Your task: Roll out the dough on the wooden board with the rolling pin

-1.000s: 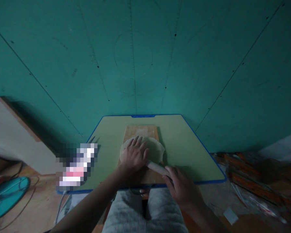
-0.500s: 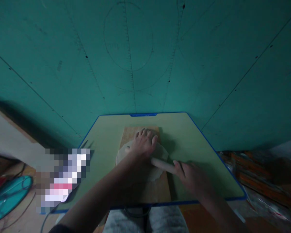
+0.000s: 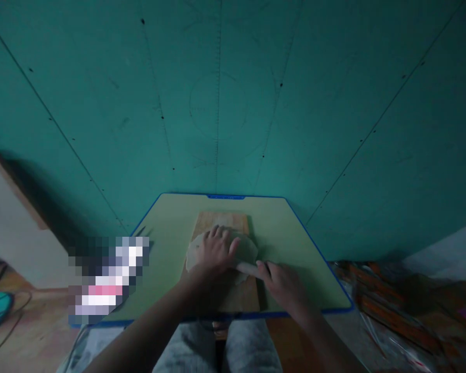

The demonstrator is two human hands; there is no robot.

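A flattened sheet of dough is being partly covered by the left hand, its pale edges being left exposed on both sides of the fingers. Those fingers are being held outstretched and slightly apart — whether the rolling pin is being pressed beneath the palm cannot be told. The pin's right end is being gripped by the right hand, its fingers being curled around it. Below the left fingers, the dough is being supported by a wooden board — itself being borne by a blue-edged table.
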